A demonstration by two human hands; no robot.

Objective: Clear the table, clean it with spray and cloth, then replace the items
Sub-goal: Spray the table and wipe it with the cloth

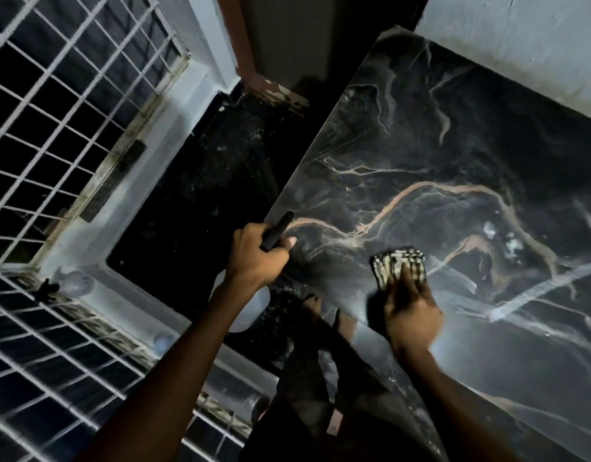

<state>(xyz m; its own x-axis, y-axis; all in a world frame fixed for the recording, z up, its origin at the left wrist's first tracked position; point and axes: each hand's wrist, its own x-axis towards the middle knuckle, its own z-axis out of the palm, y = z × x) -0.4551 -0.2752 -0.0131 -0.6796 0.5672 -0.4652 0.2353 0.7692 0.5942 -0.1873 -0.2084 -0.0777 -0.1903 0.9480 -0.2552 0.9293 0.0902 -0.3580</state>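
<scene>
Head view is dim and blurred. The spray bottle (250,305) is mostly hidden behind the left hand (257,258), which grips its neck; the dark nozzle points up-right over the table (454,145) edge, the pale body hanging down-left. The right hand (410,311) presses flat-fingered on the checked cloth (392,263), bunched near the table's near edge.

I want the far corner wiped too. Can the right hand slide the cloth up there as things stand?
Probably yes: the right hand already presses the checked cloth on the table, and nothing visible blocks that way.
</scene>
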